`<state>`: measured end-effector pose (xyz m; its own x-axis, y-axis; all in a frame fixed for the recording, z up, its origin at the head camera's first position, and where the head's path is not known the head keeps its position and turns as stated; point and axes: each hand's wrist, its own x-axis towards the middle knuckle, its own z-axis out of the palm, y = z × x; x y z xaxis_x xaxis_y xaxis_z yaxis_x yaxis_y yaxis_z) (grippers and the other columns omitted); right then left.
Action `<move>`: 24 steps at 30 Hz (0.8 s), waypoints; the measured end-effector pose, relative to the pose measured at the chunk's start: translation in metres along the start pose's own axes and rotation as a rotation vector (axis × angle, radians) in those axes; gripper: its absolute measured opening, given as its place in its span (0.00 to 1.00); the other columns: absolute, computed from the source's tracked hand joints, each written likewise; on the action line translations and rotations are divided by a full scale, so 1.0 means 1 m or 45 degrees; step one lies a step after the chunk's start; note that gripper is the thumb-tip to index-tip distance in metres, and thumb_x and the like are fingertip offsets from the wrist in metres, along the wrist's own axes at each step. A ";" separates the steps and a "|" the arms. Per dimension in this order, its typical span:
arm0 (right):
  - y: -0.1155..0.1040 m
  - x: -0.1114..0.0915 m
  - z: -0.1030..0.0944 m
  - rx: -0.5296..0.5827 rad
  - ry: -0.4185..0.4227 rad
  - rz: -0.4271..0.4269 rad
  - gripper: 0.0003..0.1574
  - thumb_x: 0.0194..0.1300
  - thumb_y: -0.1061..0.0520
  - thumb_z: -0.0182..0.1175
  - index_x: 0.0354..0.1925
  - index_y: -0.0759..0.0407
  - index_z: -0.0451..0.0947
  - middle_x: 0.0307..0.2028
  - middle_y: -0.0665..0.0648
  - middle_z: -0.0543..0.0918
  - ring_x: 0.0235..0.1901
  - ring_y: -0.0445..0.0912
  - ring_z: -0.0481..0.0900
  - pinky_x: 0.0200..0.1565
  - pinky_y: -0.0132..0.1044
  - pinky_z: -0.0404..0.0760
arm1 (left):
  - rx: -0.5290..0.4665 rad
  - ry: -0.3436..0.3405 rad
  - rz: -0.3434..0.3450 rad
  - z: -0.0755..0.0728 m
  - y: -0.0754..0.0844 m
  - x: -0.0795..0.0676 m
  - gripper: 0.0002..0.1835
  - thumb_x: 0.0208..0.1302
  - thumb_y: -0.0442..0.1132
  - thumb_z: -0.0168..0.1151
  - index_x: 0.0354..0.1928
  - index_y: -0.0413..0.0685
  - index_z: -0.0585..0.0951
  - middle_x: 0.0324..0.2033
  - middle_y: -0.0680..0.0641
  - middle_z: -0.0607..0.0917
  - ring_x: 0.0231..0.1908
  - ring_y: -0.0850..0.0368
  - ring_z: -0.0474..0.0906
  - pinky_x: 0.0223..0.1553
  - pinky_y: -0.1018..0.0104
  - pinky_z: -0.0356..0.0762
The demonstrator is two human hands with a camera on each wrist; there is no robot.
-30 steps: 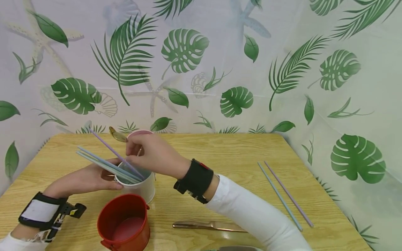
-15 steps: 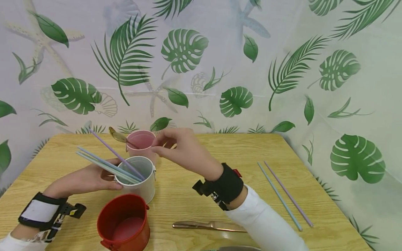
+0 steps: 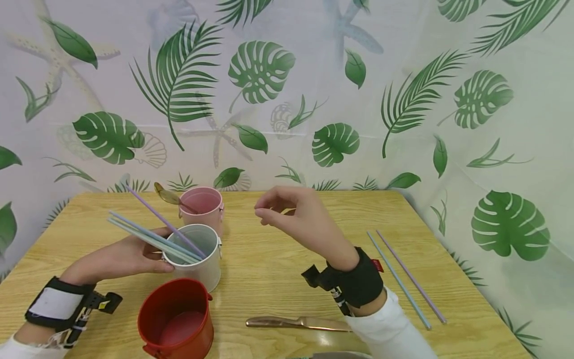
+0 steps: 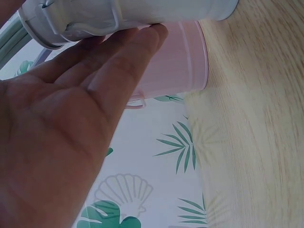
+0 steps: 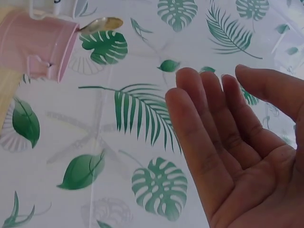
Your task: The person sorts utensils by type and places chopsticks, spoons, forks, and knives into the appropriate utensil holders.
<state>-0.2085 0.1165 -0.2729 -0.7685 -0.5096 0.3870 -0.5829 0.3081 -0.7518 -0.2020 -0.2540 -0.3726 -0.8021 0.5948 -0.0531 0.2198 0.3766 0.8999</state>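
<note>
My left hand (image 3: 121,257) holds the white bucket (image 3: 202,271) from its left side, thumb at the front and fingers behind. In the left wrist view, those fingers (image 4: 118,66) lie against the white wall. Several pastel sticks like chopsticks (image 3: 148,237) lean out of it to the left, blue, green and purple. Behind stands a pink bucket (image 3: 208,219) with a gold spoon (image 3: 167,194) sticking up over its rim. Off to the right of both buckets, my right hand (image 3: 298,214) hangs above the table, fingers loosely bent and holding nothing. Its palm is bare in the right wrist view.
A red bucket (image 3: 204,334) stands in front of the white one, with no cutlery visible inside. A copper-coloured knife (image 3: 278,322) lies near the front. On the right side lie a blue stick (image 3: 399,281) and a purple stick (image 3: 412,279). Leaf-patterned cloth (image 3: 287,164) hangs behind the table.
My right hand has drawn back from the pink bucket, moving right and leaving the spoon standing in it. The left hand and the white bucket stay where they were.
</note>
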 end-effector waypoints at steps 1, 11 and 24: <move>0.000 -0.003 -0.003 0.004 0.010 0.011 0.04 0.69 0.60 0.69 0.42 0.57 0.86 0.34 0.54 0.87 0.34 0.43 0.86 0.38 0.39 0.85 | 0.000 -0.004 0.009 0.000 0.000 0.000 0.41 0.67 0.36 0.71 0.74 0.27 0.60 0.63 0.29 0.77 0.59 0.42 0.81 0.52 0.62 0.85; 0.011 -0.016 -0.037 0.050 0.077 0.125 0.08 0.69 0.60 0.68 0.46 0.61 0.85 0.39 0.57 0.88 0.37 0.49 0.89 0.43 0.40 0.88 | 0.010 0.012 0.004 0.001 0.000 0.001 0.39 0.66 0.36 0.71 0.72 0.28 0.63 0.61 0.31 0.79 0.57 0.49 0.82 0.52 0.63 0.84; 0.021 -0.025 -0.084 0.012 0.208 0.148 0.10 0.70 0.62 0.67 0.46 0.67 0.84 0.37 0.60 0.89 0.35 0.46 0.88 0.44 0.38 0.88 | -0.012 0.006 0.011 0.000 0.003 0.001 0.39 0.67 0.35 0.71 0.73 0.28 0.62 0.61 0.32 0.80 0.55 0.54 0.83 0.51 0.66 0.84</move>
<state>-0.2232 0.2037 -0.2532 -0.8634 -0.3339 0.3782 -0.4860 0.3493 -0.8011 -0.2028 -0.2524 -0.3699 -0.8026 0.5950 -0.0431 0.2219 0.3648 0.9043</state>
